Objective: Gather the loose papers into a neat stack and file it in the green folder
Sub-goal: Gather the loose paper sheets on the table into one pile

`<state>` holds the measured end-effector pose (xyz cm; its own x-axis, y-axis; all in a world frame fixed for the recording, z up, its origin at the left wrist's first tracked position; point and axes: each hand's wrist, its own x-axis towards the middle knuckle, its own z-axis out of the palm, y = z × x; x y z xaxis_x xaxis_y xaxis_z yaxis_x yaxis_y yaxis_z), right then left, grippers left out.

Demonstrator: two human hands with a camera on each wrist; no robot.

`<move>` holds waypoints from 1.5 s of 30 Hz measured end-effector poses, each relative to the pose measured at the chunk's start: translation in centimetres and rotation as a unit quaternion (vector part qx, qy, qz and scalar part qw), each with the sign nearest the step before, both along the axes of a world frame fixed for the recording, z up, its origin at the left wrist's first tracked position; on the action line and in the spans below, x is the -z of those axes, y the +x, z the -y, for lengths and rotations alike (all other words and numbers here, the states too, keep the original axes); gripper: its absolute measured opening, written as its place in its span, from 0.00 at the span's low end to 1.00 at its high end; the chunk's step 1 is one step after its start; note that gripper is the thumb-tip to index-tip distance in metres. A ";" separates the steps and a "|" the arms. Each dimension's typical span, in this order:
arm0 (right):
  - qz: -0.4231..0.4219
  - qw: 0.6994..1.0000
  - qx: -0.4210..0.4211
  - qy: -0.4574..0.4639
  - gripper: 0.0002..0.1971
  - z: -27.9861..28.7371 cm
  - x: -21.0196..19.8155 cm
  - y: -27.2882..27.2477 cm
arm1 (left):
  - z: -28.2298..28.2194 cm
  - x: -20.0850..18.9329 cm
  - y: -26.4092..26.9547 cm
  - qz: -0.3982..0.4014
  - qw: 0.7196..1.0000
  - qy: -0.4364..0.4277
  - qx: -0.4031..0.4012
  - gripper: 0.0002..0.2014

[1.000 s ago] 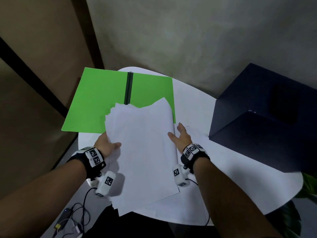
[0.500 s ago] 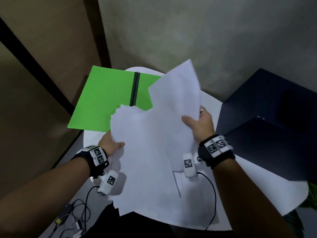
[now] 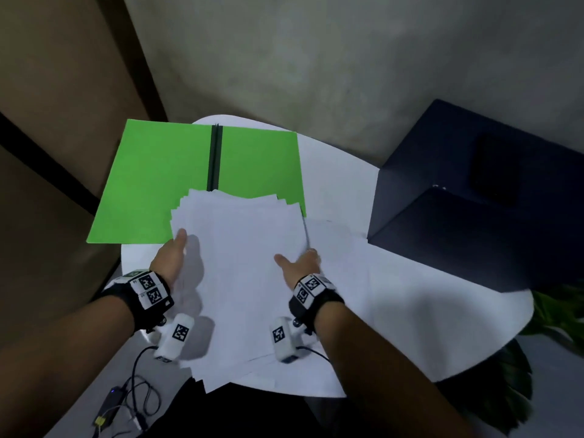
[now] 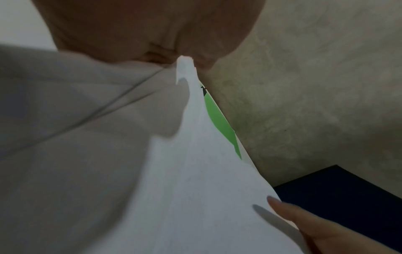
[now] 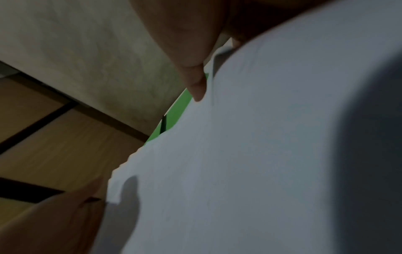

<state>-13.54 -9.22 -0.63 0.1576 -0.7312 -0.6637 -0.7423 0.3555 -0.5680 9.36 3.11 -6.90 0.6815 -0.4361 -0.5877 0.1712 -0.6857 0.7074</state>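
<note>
Change: half a second ago the right hand [image 3: 300, 263] held one sheet raised above the pile; now that sheet lies flat on the papers [image 3: 240, 273] and the hand is down at their right edge. The left hand [image 3: 169, 259] has kept its place at the left edge.
Left fingers: thumb on top of the pile, the rest hidden beneath it, so it is clamped on the left side of the papers.
Right fingers: thumb laid on top near the right edge; the other fingers are behind the edge and blurred, so I cannot tell whether they grip.
Papers: one fanned pile between the two hands, corners staggered at the far left; its far end overlaps the folder [image 3: 158, 184], its near end hangs over the near rim of the table [image 3: 410, 327].
Single sheet [image 3: 331, 235]: one more lies flat just right of the right fingers.
Folder: one, green, open flat beyond the fingers, dark spine up the middle; its left half juts past the table's left rim.
Box [image 3: 474, 200]: one dark blue block well right of the right hand.
Open room: bare white tabletop to the right of the right hand, up to the box.
Cables [image 3: 126, 396]: a tangle below the left wrist, off the table.
</note>
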 end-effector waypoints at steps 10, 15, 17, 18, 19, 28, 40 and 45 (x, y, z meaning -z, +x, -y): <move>-0.223 0.972 0.017 -0.071 0.53 0.5 2.4 -9.6 | -0.4 2.8 0.9 0.120 0.982 0.076 0.128 0.30; -0.157 0.979 0.112 -0.066 0.55 0.0 2.6 -9.1 | 0.3 0.5 -0.2 0.132 0.979 0.085 0.130 0.35; -0.134 0.978 0.145 -0.061 0.47 0.4 2.7 -9.4 | 0.4 -0.6 -0.8 0.137 0.979 0.086 0.123 0.33; -0.123 0.979 0.154 -0.050 0.42 0.3 2.4 -9.3 | 0.4 -0.8 -1.0 0.135 0.980 0.085 0.118 0.32; -0.114 0.981 0.153 -0.038 0.38 0.1 2.1 -9.2 | 0.3 -0.8 -1.2 0.133 0.981 0.085 0.116 0.32; -0.072 0.947 0.130 -0.283 0.17 2.7 -7.4 -10.8 | 0.5 -1.2 -0.9 0.145 0.979 0.081 0.117 0.33; 0.102 0.991 0.075 -0.040 0.23 0.7 -0.5 -2.7 | 1.0 -0.7 -0.5 0.021 1.000 0.008 0.017 0.34; 0.024 0.998 0.029 -0.048 0.34 -0.3 2.7 -2.4 | 1.0 -0.5 -0.6 0.048 0.997 0.025 0.054 0.45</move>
